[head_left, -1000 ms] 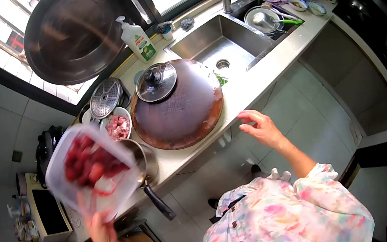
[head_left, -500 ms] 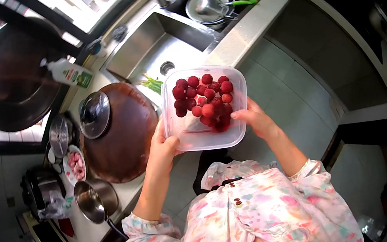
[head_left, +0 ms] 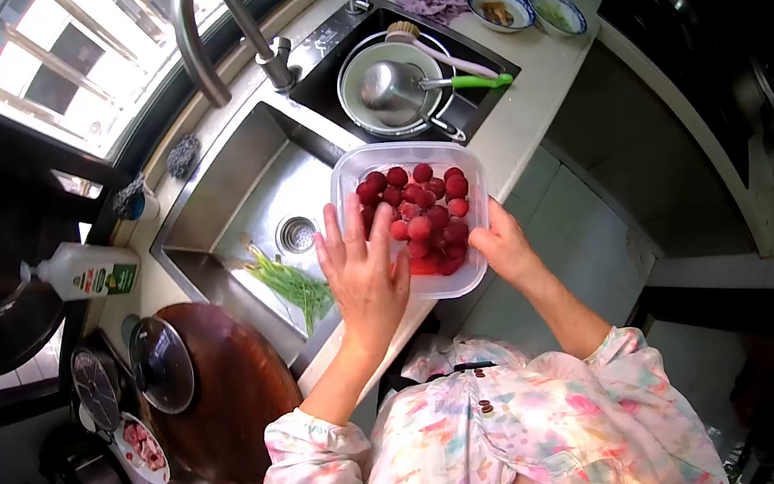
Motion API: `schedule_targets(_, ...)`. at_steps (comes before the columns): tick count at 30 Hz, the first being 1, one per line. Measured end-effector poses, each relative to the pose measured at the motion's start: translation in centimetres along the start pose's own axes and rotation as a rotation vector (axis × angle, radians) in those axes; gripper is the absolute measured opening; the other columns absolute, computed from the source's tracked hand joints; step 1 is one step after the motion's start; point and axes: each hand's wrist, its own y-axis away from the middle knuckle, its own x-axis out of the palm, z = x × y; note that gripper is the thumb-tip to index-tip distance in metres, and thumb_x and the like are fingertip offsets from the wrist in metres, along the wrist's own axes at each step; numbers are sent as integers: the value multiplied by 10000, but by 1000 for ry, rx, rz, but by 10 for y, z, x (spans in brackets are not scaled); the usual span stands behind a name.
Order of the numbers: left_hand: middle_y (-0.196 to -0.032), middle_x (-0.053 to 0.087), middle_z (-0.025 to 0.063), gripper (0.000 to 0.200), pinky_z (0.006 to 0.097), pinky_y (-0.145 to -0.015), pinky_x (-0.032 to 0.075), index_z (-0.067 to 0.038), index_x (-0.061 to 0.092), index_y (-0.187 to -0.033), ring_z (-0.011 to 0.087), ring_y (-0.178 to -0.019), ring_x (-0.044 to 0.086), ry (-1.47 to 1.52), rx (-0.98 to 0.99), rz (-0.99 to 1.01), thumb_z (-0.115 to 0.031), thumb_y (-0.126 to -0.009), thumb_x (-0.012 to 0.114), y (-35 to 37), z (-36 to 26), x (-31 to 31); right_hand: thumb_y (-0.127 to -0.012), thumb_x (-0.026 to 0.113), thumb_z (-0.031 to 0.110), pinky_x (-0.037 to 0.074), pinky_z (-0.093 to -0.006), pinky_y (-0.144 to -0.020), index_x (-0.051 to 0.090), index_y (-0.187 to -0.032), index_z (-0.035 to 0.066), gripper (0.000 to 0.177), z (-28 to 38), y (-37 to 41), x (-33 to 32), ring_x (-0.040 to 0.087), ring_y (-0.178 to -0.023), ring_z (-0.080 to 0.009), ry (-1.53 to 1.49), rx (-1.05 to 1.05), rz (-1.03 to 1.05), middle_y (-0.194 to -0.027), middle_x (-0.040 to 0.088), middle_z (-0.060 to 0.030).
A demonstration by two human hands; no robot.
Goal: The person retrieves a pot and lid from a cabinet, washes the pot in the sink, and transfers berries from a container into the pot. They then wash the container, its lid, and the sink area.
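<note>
A clear plastic container holds dark red round berries, with red juice at its near end. My right hand grips the container's right side, thumb on the rim. My left hand is raised over the container's left side, palm down with its fingers spread, and covers part of the rim and a few berries. It holds nothing. Left of it, green stalks lie in the steel sink.
Behind the container, a dark basin holds bowls, a ladle and a brush. A faucet arches over the sink edge. On the left stand a round wooden board, a glass lid, a white bottle and a plate of meat.
My left hand has let go of the container's left side and risen over it, fingers spread. The view has shifted, showing more of the sink and faucet.
</note>
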Motion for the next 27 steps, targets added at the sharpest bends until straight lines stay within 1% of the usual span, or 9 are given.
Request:
schedule_targets(2, -1414, 269, 185, 668, 537, -1039, 191, -135, 383, -1332, 414, -1306, 217, 84, -125, -65, -190, -730, 666, -29, 13, 14, -695, 432, 32, 424, -304, -890, 458, -1214, -10, 521, -2, -30, -6, 550, -1007, -194, -4, -20, 13, -1091, 579, -106)
schedule_targets(5, -1360, 371, 175, 684, 427, -1003, 328, -79, 344, -1352, 358, -1253, 353, 525, -422, -96, -123, -741, 649, -50, 49, 35, -703, 430, 39, 428, -303, -885, 468, -1216, 2, 516, 8, -70, -19, 559, -1000, -197, 6, 31, 36, -1080, 591, -104)
schedule_targets(8, -1356, 373, 151, 704, 347, -962, 391, -65, 334, -1360, 246, -1190, 435, 1371, -949, 260, -14, -711, 601, -55, 66, 58, -696, 411, -1, 433, -288, -877, 468, -1217, -16, 524, 25, -111, -28, 548, -1010, -171, 106, -9, 74, -1096, 581, -90)
schedule_targets(12, -1332, 381, 170, 729, 373, -801, 512, -81, 318, -1372, 255, -1102, 500, 1320, -1019, 144, 48, -664, 435, -77, 61, 79, -832, 482, 95, 465, -267, -808, 494, -1207, 5, 386, 39, -182, -41, 565, -944, -130, 303, -46, 241, -1027, 611, -61)
schedule_targets(15, -1323, 392, 169, 738, 386, -770, 528, -82, 315, -1372, 270, -1109, 497, 1333, -1042, 13, 45, -658, 450, -101, 55, 92, -929, 452, 281, 476, -195, -518, 560, -1118, 25, 336, 52, -261, -50, 549, -755, -60, 191, 63, 263, -875, 597, -10)
schedule_targets(17, -1320, 396, 173, 739, 393, -765, 537, -80, 314, -1370, 278, -1107, 505, 1303, -1074, -75, 45, -654, 447, -119, 49, 100, -915, 477, 309, 466, -203, -532, 534, -1183, 36, 386, 36, -337, -51, 519, -797, -68, 315, -103, 206, -927, 573, -10)
schedule_targets(18, -1319, 397, 175, 739, 396, -762, 541, -78, 313, -1368, 282, -1106, 510, 1284, -1089, -125, 45, -652, 446, -129, 44, 104, -874, 521, 345, 446, -253, -478, 510, -1217, 37, 461, 21, -377, -43, 527, -525, -103, 165, -164, 141, -845, 640, -75)
schedule_targets(21, -1305, 410, 174, 735, 416, -733, 558, -72, 317, -1360, 293, -1073, 536, 1245, -1211, -235, 51, -646, 442, -160, 42, 123, -847, 532, 318, 491, -332, -571, 469, -1262, 68, 488, 24, -460, -26, 606, -659, -208, 343, 10, 247, -893, 649, -124)
schedule_targets(27, -1313, 351, 208, 720, 422, -648, 592, -66, 296, -1355, 307, -974, 573, 1322, -1282, -419, 67, -663, 446, -204, 39, 148, -832, 521, 192, 506, -347, -699, 395, -1323, 87, 518, 1, -507, -15, 602, -851, -284, 725, -407, 291, -1066, 596, -143)
